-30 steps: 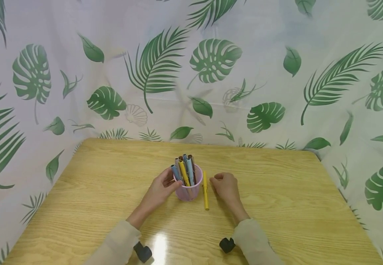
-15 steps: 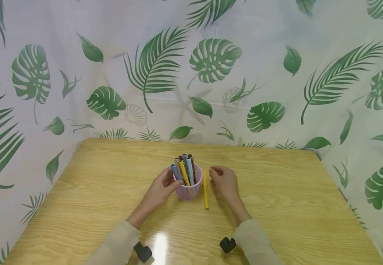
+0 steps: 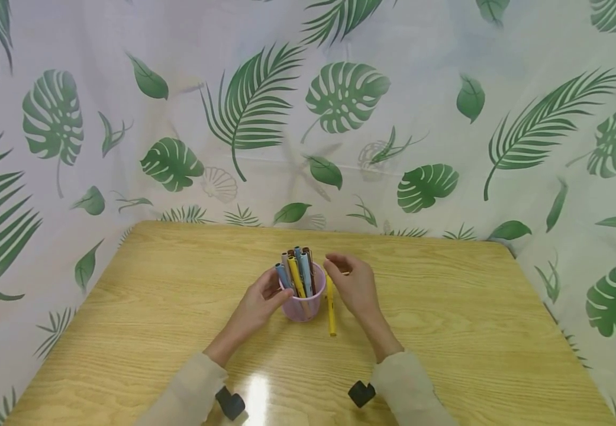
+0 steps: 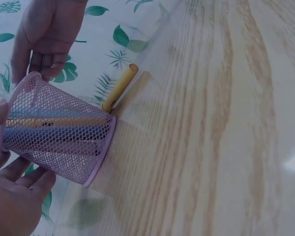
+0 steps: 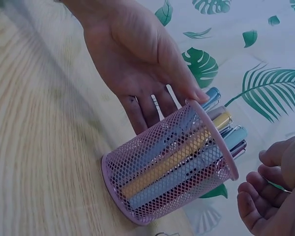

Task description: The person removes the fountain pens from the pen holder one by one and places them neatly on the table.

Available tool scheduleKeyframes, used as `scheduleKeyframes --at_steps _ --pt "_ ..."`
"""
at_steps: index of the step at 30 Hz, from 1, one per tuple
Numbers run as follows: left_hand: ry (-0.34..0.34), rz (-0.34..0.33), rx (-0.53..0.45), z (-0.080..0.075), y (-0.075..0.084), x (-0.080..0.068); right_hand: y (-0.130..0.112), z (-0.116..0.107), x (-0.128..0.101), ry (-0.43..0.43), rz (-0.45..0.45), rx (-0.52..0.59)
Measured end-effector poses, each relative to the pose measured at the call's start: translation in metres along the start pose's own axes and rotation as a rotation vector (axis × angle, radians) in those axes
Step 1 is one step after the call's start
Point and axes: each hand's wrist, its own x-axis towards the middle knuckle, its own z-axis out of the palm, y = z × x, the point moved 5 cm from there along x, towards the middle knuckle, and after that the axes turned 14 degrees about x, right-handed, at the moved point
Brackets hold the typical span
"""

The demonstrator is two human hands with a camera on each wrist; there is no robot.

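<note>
A pink mesh pen cup [image 3: 295, 312] stands upright on the table, full of several pens in blue, yellow, brown and grey. My left hand [image 3: 254, 309] holds its left side, thumb on the rim and fingers curled round the mesh, as the right wrist view shows of the left hand [image 5: 135, 61]. To the right of the cup a yellow pen [image 3: 331, 319] lies on the wood. My right hand [image 3: 357, 289] hovers over that pen's far end, near the cup rim. Its fingers are loosely bent, with nothing visible between them in the right wrist view.
The wooden table [image 3: 473, 331] reaches back to a white cloth [image 3: 435, 53] printed with green leaves. Black wrist cameras sit at the left cuff [image 3: 230, 403] and the right cuff [image 3: 361, 393]. A bright reflection shows near the table's front.
My right hand has risen and shifted left toward the cup, now over the far end of the yellow pen. The left hand and the cup have stayed put.
</note>
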Motion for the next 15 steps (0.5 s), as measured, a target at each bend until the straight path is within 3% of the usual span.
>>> scheduleKeyframes --at_steps 4,15 --pt "-0.004 -0.003 -0.005 0.000 -0.002 0.001 -0.003 0.006 0.000 -0.010 -0.028 -0.002" --pt "0.002 0.007 -0.015 0.000 -0.001 0.001 0.004 0.016 0.004 -0.034 -0.002 0.022"
